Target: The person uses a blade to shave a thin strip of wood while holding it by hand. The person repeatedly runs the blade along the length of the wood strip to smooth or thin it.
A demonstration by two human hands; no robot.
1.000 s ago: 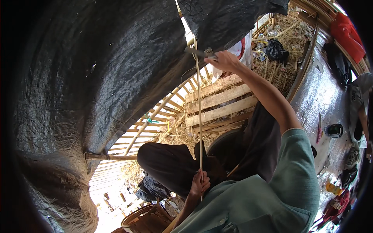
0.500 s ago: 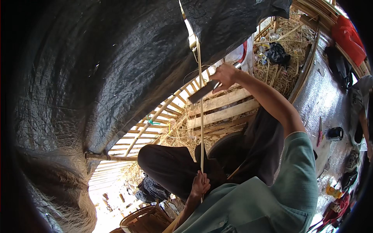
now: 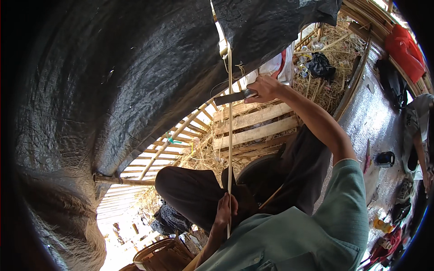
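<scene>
A long, thin pale bamboo strip (image 3: 230, 140) stands almost upright in front of me, running from my lap up to the dark tarp. My left hand (image 3: 225, 210) is closed around its lower part, just above my green shirt. My right hand (image 3: 266, 88), arm stretched out, grips a broad dark-bladed knife (image 3: 229, 98) by its handle. The blade lies nearly level across the upper part of the strip; whether it touches cannot be made out. A second thin stick (image 3: 271, 197) rests across my dark trousers.
A black plastic tarp (image 3: 135, 81) hangs over the left and top. Beyond my knees are wooden slats (image 3: 257, 118) and straw (image 3: 348, 40). A woven basket (image 3: 165, 254) stands at lower left. On the shiny sheet at right lie a knife (image 3: 367, 156) and a dark cup (image 3: 384, 159); another person's arm (image 3: 424, 158) shows there.
The knife blade has turned from a slant to nearly level across the strip. My left hand has shifted slightly up and left, with its fingers straighter along the strip.
</scene>
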